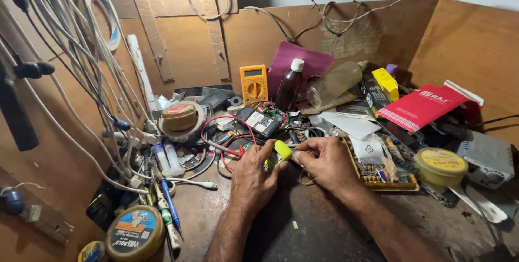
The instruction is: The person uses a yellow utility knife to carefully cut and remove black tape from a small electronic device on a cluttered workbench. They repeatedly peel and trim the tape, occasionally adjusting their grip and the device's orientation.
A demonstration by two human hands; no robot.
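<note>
A round solder tin point(134, 233) is noted nearest, at the bench's left edge. At mid-bench, a small yellow-green part point(282, 150) is pinched between the fingers of the left hand point(254, 178) and right hand point(323, 162). A yellow multimeter point(253, 84) and a dark bottle point(290, 85) are observed beyond.

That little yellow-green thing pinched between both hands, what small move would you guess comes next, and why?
Probably a slight turn or tilt of the yellow-green piece toward the light. The left hand and right hand meet on it at the fingertips, just above the dark bench. What it is stays too small to tell, and the red wires lie beyond, apparently untouched.
</note>
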